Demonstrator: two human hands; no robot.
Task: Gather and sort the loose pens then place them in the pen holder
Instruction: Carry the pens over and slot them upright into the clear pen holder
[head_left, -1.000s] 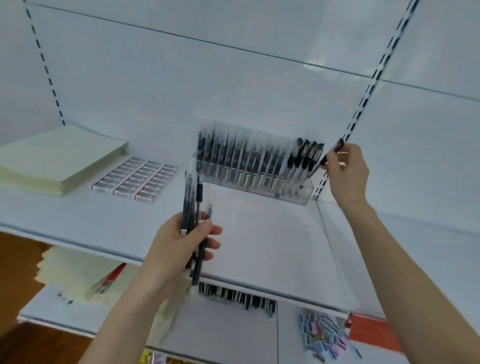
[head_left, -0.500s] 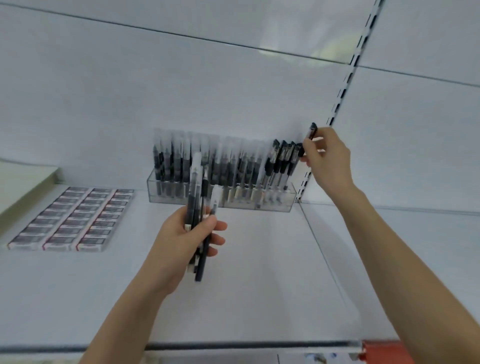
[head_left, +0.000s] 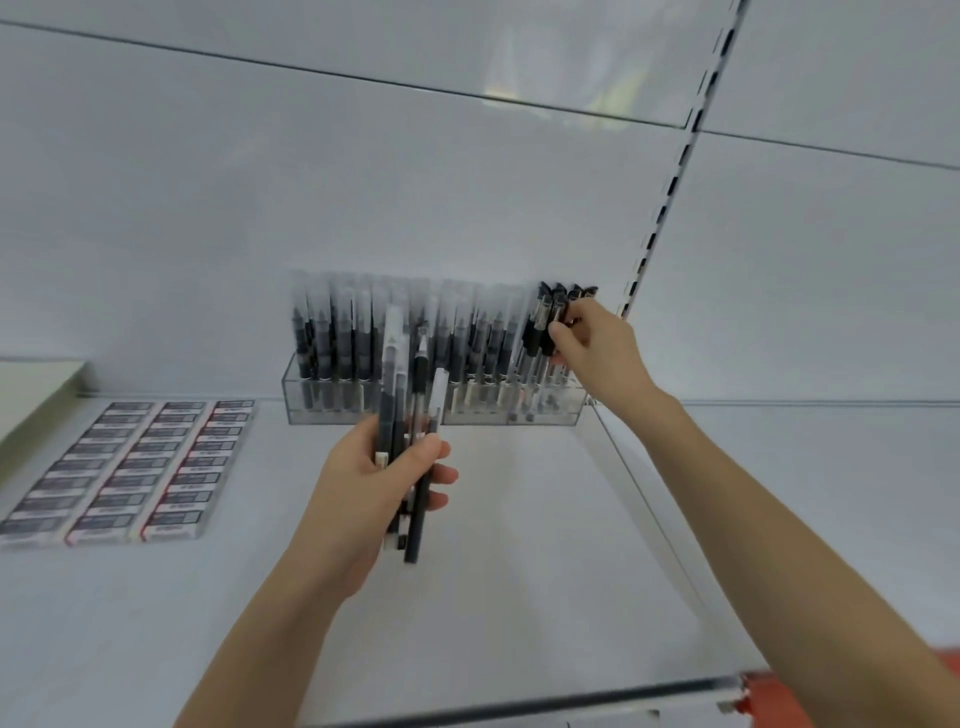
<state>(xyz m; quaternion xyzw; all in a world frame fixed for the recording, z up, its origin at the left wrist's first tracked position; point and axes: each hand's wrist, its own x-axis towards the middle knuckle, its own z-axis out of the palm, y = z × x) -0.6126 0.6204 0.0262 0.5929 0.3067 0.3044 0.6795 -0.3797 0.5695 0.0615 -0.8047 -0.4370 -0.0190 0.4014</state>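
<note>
Left grip (head_left: 374, 483) clenches a pen bundle (head_left: 410, 441) upright; right grip (head_left: 597, 345) pinches a black-capped pen (head_left: 558, 312) at the pen holder's (head_left: 363, 405) three-o'clock end.

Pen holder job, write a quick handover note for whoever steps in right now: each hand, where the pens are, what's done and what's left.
Left hand: shut on a bundle of loose pens, held upright in front of the shelf.
Right hand: at the right end of the clear pen holder, fingers closed around a black-capped pen among those already standing there; whether that pen is fully seated cannot be told.
Done: the holder is filled along nearly its whole row.
Left: release the right-end pen, then sort the left-hand bundle and slot those pens in.
</note>
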